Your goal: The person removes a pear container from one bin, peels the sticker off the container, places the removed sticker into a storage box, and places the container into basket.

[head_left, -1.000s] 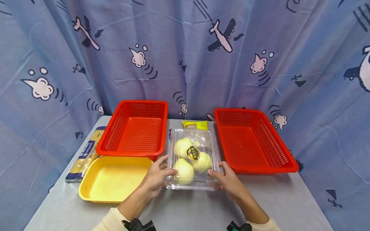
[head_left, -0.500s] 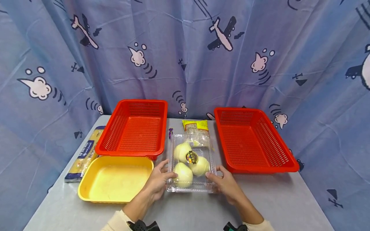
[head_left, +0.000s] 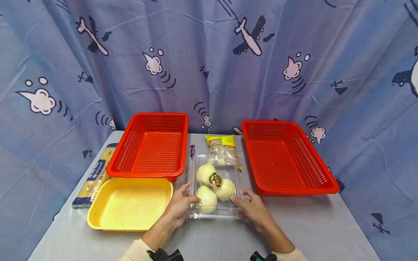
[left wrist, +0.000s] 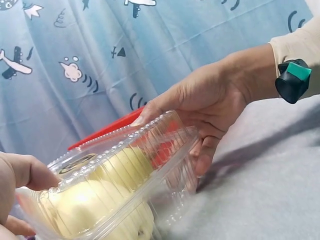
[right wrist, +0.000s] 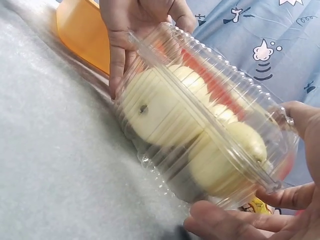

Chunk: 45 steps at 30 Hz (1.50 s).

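A clear plastic clamshell box with pale yellow-green round fruits inside is held between both hands, in front of the person. A dark round label is stuck on its lid. The left hand grips the box's left side, thumb over the lid's edge. At the opposite side the right hand grips it likewise, its thumb on top. In the right wrist view the ribbed wall of the box is tilted, its lower edge close over the grey table, with fingers along its underside.
Red baskets stand at the left and right. A yellow tray lies left of the hands, a noodle packet at the far left. Behind the box are a yellow-topped clear bag and a small purple-wrapped candy.
Both hands have brought the box a little toward the person and lower in the view. More of the yellow-topped bag and the purple candy now shows behind it.
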Motion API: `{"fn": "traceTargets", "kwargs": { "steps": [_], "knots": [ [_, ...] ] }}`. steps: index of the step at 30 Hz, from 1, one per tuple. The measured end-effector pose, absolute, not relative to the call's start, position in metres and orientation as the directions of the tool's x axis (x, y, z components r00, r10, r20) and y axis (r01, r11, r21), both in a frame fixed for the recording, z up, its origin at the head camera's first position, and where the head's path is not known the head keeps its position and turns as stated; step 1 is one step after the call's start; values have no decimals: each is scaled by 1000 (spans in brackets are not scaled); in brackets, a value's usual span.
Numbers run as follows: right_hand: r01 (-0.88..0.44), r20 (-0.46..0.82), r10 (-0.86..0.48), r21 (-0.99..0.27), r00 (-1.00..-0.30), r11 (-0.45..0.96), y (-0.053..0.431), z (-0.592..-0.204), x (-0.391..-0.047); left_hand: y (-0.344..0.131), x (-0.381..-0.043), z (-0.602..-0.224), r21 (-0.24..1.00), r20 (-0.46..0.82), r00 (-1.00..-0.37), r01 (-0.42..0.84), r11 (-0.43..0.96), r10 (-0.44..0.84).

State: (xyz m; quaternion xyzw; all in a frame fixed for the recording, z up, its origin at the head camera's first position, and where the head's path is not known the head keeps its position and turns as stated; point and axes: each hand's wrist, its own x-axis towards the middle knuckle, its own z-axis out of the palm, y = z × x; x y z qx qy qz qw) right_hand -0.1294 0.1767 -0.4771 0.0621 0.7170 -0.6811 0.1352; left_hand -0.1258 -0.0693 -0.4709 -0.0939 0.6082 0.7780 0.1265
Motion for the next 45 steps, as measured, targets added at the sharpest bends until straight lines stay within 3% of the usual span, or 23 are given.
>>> {"fn": "traceTargets", "kwargs": {
  "steps": [14, 22, 28, 45],
  "knots": [
    [266, -274, -72, -958, -959, 109, 172, -481, -127, -73, -121, -474, 934, -309, -947, -320, -162, 86],
    [172, -185, -6, -924, -983, 341, 178, -473, -122, -70, -120, -477, 940, -297, -952, -304, -156, 69],
    [59, -85, -31, -866, -996, 496, 184, -455, -121, -68, -120, -479, 938, -294, -954, -301, -172, 66],
    [-94, 37, -148, -914, -988, 395, 189, -427, -137, -68, -123, -479, 931, -304, -950, -313, -190, 71]
  ]
}}
